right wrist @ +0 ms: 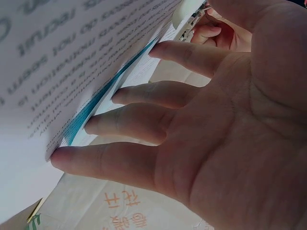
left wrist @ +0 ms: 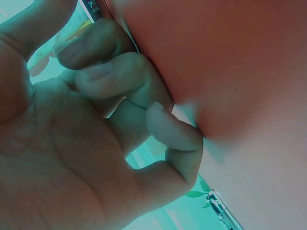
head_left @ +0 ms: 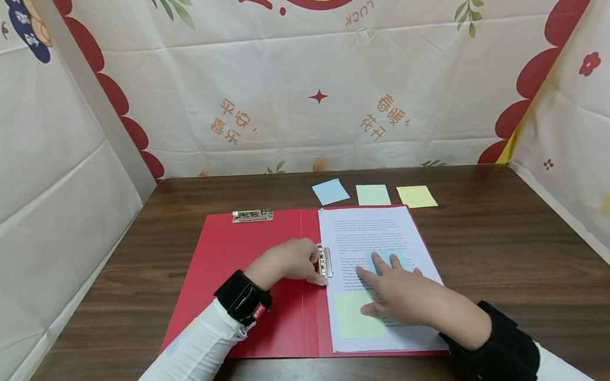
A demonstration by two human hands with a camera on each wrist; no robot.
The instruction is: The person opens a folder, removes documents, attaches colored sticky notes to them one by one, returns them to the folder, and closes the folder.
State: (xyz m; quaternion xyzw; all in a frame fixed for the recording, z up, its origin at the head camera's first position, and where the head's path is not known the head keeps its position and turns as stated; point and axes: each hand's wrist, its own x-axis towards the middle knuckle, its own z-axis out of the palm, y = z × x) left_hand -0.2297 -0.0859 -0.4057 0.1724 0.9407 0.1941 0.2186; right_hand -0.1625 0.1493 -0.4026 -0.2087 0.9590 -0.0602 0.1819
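The right hand (head_left: 401,291) is pressing flat-fingered on the printed paper sheet (head_left: 381,243) while the left hand (head_left: 292,260) is pinching the folder's metal clip (head_left: 325,261).

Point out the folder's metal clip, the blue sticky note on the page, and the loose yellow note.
metal clip (head_left: 325,261), head view, its middle.
blue sticky note (head_left: 382,256), head view, upper edge.
yellow note (head_left: 417,196), head view, centre.

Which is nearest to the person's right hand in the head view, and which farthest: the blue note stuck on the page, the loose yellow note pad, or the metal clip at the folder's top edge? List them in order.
Measured from the right hand:
1. Blue note on the page, under the fingertips.
2. Metal clip, far left, on the folder's top edge.
3. Yellow note pad, beyond the folder on the table; too close to the clip to rank firmly.
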